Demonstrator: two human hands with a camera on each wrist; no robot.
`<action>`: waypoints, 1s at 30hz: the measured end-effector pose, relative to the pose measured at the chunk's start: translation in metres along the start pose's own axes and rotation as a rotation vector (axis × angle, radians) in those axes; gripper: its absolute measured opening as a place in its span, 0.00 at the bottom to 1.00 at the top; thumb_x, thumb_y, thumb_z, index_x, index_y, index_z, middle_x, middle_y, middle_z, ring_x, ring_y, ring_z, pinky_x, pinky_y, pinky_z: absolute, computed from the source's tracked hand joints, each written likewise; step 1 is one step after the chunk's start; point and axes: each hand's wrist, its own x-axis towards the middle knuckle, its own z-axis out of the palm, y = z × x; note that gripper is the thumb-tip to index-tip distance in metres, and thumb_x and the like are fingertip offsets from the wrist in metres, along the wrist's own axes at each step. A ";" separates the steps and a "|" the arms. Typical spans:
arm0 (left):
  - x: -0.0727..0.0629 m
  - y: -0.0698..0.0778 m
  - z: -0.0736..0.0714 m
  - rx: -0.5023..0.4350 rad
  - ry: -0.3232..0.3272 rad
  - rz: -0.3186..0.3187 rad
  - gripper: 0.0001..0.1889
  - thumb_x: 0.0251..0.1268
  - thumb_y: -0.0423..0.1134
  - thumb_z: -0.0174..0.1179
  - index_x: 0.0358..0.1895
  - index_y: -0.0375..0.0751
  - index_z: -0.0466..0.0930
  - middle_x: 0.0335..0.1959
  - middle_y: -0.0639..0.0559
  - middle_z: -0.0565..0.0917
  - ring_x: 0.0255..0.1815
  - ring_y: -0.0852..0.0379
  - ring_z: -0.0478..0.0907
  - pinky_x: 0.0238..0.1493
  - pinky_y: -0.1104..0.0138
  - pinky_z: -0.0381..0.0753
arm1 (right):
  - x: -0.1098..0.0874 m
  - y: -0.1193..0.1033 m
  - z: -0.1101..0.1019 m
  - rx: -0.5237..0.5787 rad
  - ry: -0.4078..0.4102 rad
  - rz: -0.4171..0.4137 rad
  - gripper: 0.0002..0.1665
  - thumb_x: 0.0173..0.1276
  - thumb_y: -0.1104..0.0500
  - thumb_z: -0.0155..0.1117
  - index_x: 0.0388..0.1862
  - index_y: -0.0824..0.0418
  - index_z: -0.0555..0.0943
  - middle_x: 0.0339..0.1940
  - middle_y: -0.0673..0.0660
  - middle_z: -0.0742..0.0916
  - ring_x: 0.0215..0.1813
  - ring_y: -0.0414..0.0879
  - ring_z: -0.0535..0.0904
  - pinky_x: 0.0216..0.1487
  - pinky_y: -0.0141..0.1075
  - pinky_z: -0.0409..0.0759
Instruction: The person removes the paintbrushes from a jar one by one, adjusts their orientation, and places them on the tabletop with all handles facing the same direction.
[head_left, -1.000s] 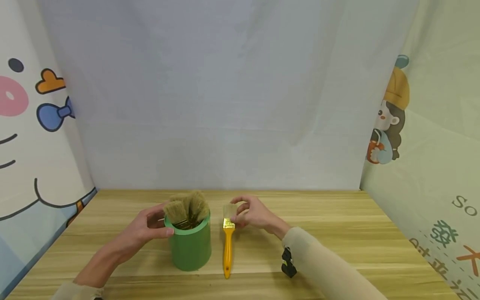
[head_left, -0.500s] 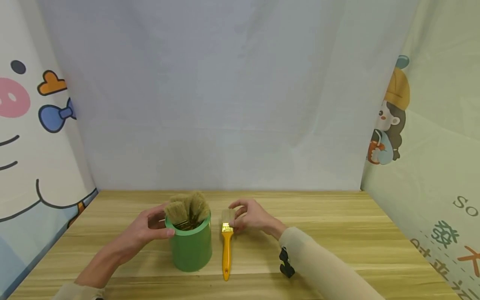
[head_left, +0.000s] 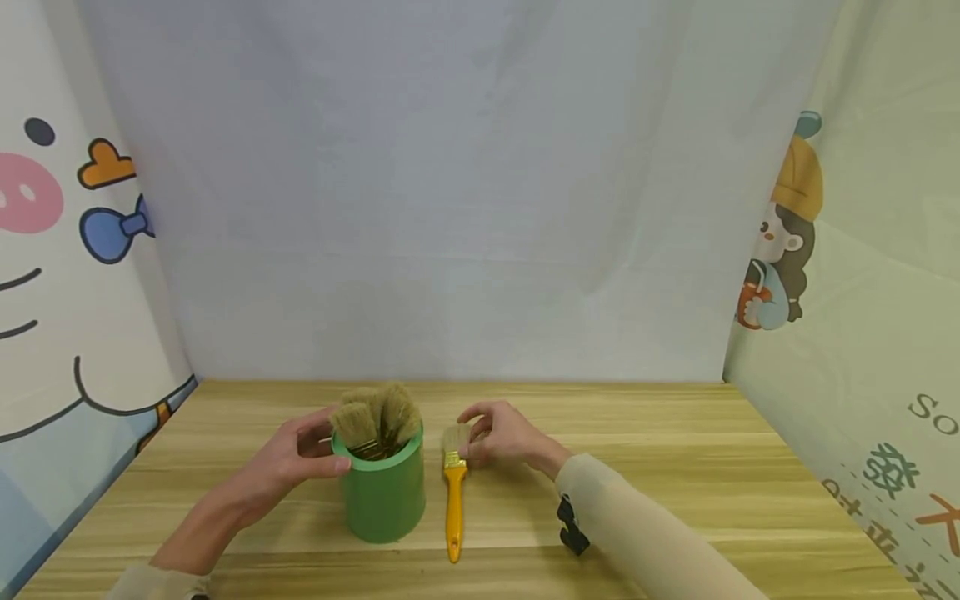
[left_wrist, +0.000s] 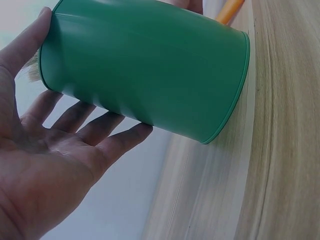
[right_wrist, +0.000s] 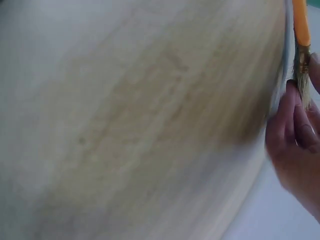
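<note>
A green cylindrical pot (head_left: 382,500) stands on the wooden table, with several paintbrushes (head_left: 375,417) in it, bristles up. My left hand (head_left: 285,458) holds it from the left. Its thumb is at the rim, and in the left wrist view the spread fingers (left_wrist: 100,127) touch the wall. To the right of the pot is one paintbrush (head_left: 454,500) with a yellow-orange handle, bristles pointing away from me. My right hand (head_left: 502,433) pinches it by the bristles. In the right wrist view those bristles (right_wrist: 303,87) sit between thumb and fingers; the fingertips are partly hidden.
The wooden table (head_left: 637,433) reaches back to a pale hanging cloth (head_left: 465,208). Printed cloths with cartoon figures hang at the left (head_left: 90,333) and right (head_left: 847,292). A dark band (head_left: 573,525) is at my right wrist.
The paintbrush on the right has shifted slightly toward me, its bristle end most, along with my right hand. The left hand and the pot have hardly moved.
</note>
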 end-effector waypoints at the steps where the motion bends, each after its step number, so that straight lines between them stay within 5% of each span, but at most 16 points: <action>1: 0.000 0.000 0.000 -0.002 -0.001 0.001 0.50 0.73 0.37 0.66 0.85 0.28 0.40 0.76 0.22 0.62 0.73 0.30 0.69 0.58 0.61 0.81 | 0.000 0.000 0.000 -0.039 0.005 -0.005 0.29 0.63 0.69 0.79 0.63 0.72 0.80 0.37 0.58 0.88 0.37 0.46 0.85 0.40 0.38 0.84; 8: 0.000 0.001 0.000 -0.005 -0.005 0.023 0.48 0.73 0.36 0.66 0.85 0.28 0.43 0.75 0.24 0.65 0.72 0.33 0.71 0.58 0.61 0.81 | 0.002 0.001 -0.003 -0.172 0.020 -0.011 0.27 0.63 0.64 0.81 0.60 0.69 0.83 0.39 0.56 0.88 0.41 0.45 0.82 0.43 0.38 0.81; 30: -0.003 0.002 -0.001 -0.011 -0.008 -0.008 0.50 0.73 0.38 0.66 0.85 0.28 0.40 0.76 0.22 0.62 0.74 0.28 0.67 0.60 0.60 0.80 | 0.003 0.003 -0.003 -0.242 -0.005 -0.025 0.29 0.63 0.61 0.81 0.62 0.68 0.84 0.44 0.56 0.85 0.39 0.46 0.79 0.43 0.39 0.78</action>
